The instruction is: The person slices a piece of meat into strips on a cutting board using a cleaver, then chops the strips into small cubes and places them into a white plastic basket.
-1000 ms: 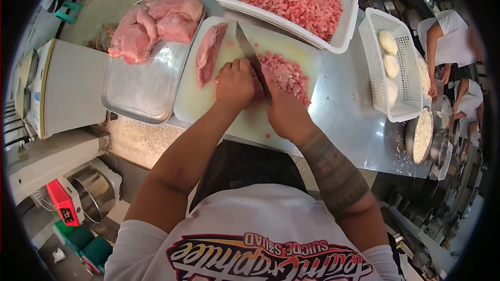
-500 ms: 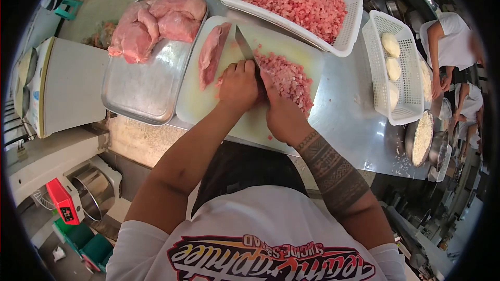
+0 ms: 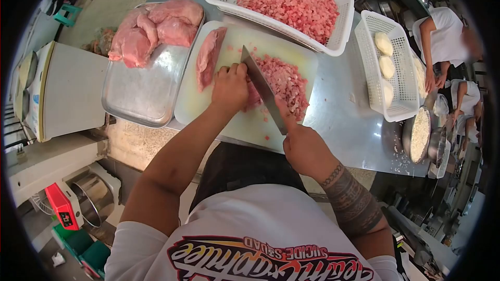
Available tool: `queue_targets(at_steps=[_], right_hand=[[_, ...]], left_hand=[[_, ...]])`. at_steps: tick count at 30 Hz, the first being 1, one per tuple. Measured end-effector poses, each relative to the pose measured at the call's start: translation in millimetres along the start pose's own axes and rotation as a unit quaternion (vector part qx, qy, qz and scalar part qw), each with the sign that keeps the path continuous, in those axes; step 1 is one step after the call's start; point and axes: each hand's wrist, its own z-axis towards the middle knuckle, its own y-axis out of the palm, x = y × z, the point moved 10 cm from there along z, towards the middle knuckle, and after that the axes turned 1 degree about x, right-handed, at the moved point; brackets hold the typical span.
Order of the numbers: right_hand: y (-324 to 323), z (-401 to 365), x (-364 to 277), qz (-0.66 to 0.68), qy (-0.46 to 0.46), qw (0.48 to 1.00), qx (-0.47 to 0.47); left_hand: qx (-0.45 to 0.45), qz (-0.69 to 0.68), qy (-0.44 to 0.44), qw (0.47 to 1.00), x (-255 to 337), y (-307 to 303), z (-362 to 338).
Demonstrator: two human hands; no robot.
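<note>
Gripping meat (image 3: 254, 99) in left hand (image 3: 230, 87), knife (image 3: 264, 90) in right hand (image 3: 308, 148), near a diced-meat basket (image 3: 344, 23).

My work area: bright, diffuse lighting. Glare marks the flat silver metal tabletop (image 3: 344, 140) and the shallow rectangular silver metal tray (image 3: 138, 93). My bare left hand (image 3: 230, 88) and bare right hand (image 3: 310, 148) register clearly. Fisheye distortion curves the periphery; black vignetting fills the corners. Far-right detail is soft.
</note>
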Motion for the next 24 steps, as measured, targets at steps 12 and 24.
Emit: queue_targets(at_steps=[12,24], right_hand=[[24.5,94.5,4.7,0.048,-0.047,0.995,0.072],[6.6,21.8,-7.6,0.057,-0.009,0.998,-0.017]], left_hand=[[0.042,-0.011,-0.001,0.999,2.6,-5.7,-1.7],[0.062,-0.021,0.012,0.998,-0.8,-3.3,-2.9]])
